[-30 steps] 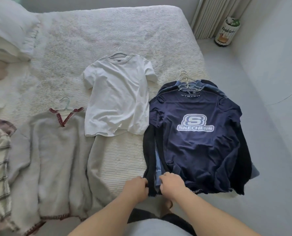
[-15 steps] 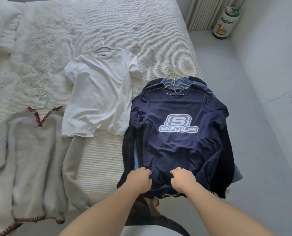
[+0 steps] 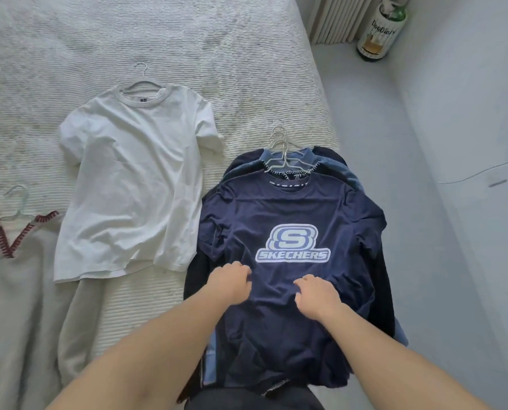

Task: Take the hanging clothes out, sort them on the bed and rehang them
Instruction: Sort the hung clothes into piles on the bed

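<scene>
Both hands (image 3: 230,284) rest on navy shirt (image 3: 291,291).

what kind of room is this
Most likely a bedroom at home. A bed with a ribbed white cover fills most of the view, shirts on hangers such as the navy shirt and white shirt lie on it, and a radiator stands by the wall.

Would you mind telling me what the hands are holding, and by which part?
Both the left hand and right hand rest on the navy T-shirt below its logo; whether they pinch fabric cannot be told.
</scene>
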